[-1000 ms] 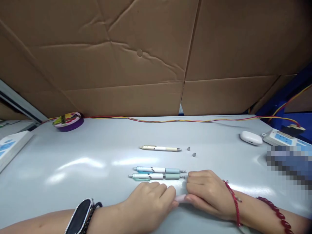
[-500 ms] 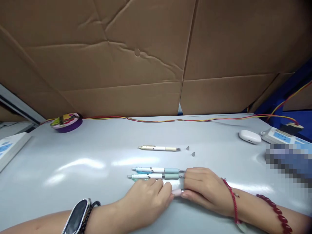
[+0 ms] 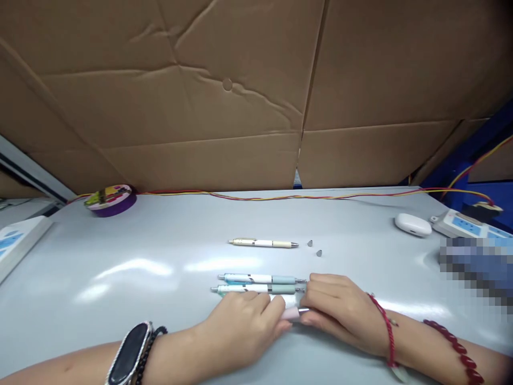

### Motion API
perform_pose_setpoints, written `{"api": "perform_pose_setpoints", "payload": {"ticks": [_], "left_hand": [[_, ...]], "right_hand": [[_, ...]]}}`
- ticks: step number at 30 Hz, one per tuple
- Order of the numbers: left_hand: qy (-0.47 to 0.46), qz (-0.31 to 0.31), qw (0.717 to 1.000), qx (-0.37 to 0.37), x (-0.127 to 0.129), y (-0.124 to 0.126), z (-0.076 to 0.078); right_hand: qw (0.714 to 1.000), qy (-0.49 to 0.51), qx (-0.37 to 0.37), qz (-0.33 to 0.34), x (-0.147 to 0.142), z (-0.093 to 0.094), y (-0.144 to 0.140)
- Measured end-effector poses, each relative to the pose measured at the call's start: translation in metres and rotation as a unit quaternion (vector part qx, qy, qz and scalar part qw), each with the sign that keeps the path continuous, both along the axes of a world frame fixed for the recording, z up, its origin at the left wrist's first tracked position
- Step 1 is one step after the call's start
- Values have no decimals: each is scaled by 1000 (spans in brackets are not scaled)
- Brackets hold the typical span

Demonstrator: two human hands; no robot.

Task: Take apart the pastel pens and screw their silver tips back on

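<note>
My left hand [image 3: 248,326] is closed around a pink pen [image 3: 291,313]; only its pale pink grip and metal tip show past the fingers. My right hand [image 3: 340,307] is closed at the tip end of that pen, its thumb and fingers pinching there. Just beyond my left knuckles lie a blue pen [image 3: 262,278] and a green pen [image 3: 260,289], side by side, their front ends thin and close to my right fingertips. Farther off rests a cream pen [image 3: 263,243] with a metal cone on its point. Two small grey metal cones, a farther one [image 3: 310,243] and a nearer one [image 3: 319,253], lie right of it.
A purple-sided round tin [image 3: 112,201] sits at the back left. Red and yellow wires [image 3: 256,198] run along the table's back edge below cardboard [image 3: 200,117]. At right are a white earbud case [image 3: 413,224] and a power strip [image 3: 465,223]; another strip [image 3: 18,240] is at left.
More of the pink pen's grip and metal tip shows between my hands. My right fingers have shifted slightly at the tip. The other pens and the cones lie as before.
</note>
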State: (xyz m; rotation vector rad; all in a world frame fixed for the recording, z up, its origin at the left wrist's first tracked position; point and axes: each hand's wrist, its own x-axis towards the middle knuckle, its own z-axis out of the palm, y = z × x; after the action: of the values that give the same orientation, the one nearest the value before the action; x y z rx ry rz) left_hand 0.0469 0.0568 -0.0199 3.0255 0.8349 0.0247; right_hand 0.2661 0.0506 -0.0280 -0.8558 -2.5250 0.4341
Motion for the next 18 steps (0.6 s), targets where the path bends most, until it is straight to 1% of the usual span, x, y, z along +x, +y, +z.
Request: {"api": "perform_pose_setpoints", "payload": {"ticks": [4, 6, 11, 15, 18], "left_hand": [[-22, 0, 999, -40, -2, 1, 0], [-36, -3, 998, -55, -3, 2, -1], [-22, -18, 999, -46, -4, 3, -4], [-29, -9, 998, -51, -4, 3, -3], [-31, -11, 998, -54, -4, 3, -4]], "right_hand": [[999, 32, -26, -22, -1, 3, 0], [999, 24, -39, -24, 0, 4, 0], [999, -21, -35, -19, 0, 4, 0], [999, 7, -37, -27, -2, 6, -1], [998, 15, -41, -46, -3, 7, -2]]}}
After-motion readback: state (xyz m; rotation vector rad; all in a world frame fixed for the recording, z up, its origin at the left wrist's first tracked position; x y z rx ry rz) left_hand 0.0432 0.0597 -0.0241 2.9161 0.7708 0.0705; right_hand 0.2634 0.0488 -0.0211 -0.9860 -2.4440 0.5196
